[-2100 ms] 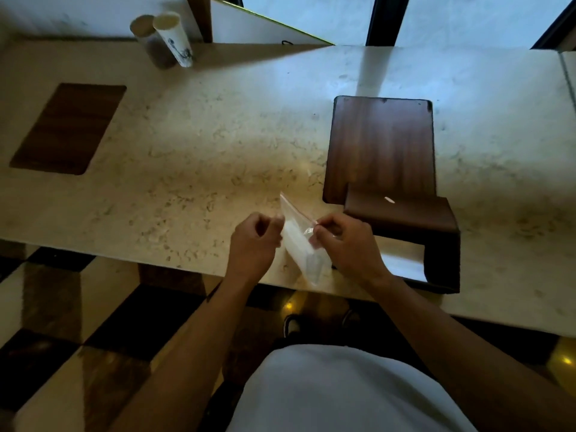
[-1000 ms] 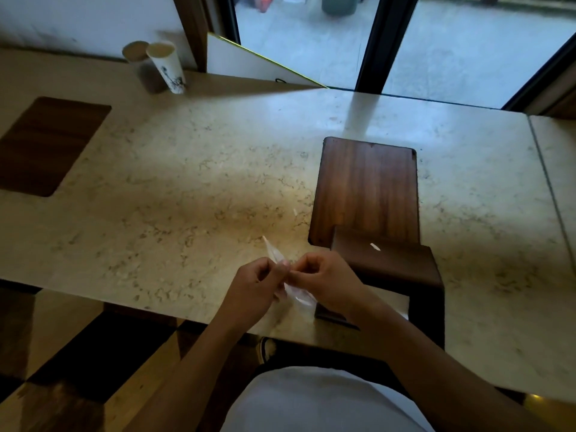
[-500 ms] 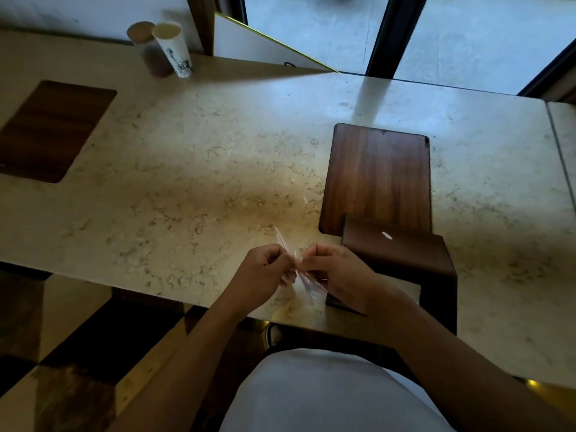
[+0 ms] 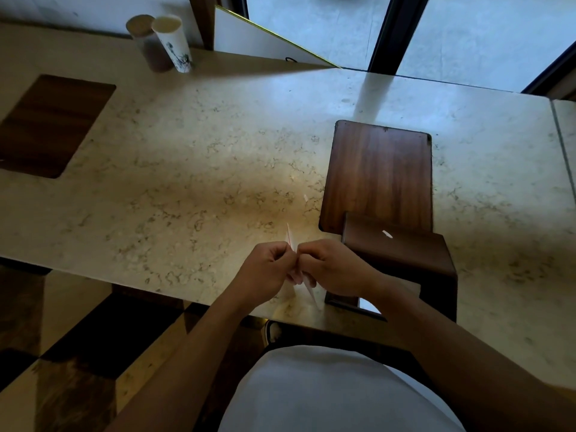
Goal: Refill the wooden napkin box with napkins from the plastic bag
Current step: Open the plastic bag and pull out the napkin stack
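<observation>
A clear plastic bag (image 4: pixel 307 288) with white napkins inside stands on edge at the near rim of the marble table. My left hand (image 4: pixel 268 271) and my right hand (image 4: pixel 330 269) pinch its top together, knuckles touching, and cover most of it. The dark wooden napkin box (image 4: pixel 402 257) sits just right of my right hand, its open side facing me with something white showing low inside. Its flat wooden lid (image 4: pixel 378 176) lies on the table behind it.
Two paper cups (image 4: pixel 170 42) stand at the table's (image 4: pixel 187 169) far left. A dark wooden inset (image 4: pixel 50 123) lies at the left. A white board with a yellow edge (image 4: pixel 265 42) leans at the back by the window. The table edge is right below my hands.
My hands have come together: earlier they held the bag's top apart, now they meet at its upper edge. The bag is squeezed narrower and mostly hidden. The camera view shifted.
</observation>
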Available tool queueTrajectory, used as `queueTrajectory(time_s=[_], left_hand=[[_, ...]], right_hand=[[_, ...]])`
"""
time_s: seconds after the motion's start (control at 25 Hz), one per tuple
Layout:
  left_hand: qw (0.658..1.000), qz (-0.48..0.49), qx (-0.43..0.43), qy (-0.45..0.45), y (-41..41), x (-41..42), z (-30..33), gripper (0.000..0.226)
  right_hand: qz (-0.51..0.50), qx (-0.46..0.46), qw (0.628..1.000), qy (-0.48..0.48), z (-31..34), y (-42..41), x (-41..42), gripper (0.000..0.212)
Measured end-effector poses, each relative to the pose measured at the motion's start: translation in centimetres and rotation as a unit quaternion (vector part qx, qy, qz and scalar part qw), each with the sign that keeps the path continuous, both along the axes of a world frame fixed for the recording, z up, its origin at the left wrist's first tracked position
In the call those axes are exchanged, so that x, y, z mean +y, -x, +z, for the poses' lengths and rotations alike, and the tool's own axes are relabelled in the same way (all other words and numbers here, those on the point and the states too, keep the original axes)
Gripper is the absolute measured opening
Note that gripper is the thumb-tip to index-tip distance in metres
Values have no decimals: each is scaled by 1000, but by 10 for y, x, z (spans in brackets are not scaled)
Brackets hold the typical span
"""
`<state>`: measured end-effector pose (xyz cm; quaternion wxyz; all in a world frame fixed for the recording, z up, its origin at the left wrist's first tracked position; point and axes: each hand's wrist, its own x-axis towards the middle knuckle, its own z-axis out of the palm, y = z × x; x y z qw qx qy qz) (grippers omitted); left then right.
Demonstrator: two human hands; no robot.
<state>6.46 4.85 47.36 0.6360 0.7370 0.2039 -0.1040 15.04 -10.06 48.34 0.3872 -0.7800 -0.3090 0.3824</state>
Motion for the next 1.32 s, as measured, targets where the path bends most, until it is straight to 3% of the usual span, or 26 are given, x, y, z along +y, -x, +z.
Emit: queueTrajectory(time_s=[0.24, 0.56, 0.84, 1.04, 1.2, 1.32], left_hand=[[997, 58, -9, 55, 0, -5, 0, 30], [990, 45, -7, -136, -2, 9, 12, 26], [971, -27, 50, -233, 0, 33, 21, 23], [993, 3, 26, -117, 2, 16, 19, 24], [998, 11, 20, -50, -1, 2, 16, 27], [999, 3, 12, -38, -2, -5, 15, 28]], right_hand=[[-159, 82, 983, -41, -9, 8, 4, 42], [-189, -99, 977, 9, -2, -8, -13, 34], [-164, -223, 959, 64, 10, -28, -35, 26], [-143, -252, 955, 68, 12, -21, -30, 22], [-107, -263, 958, -23, 22, -6, -19, 9], [-46, -280, 958, -47, 26, 1, -8, 17]])
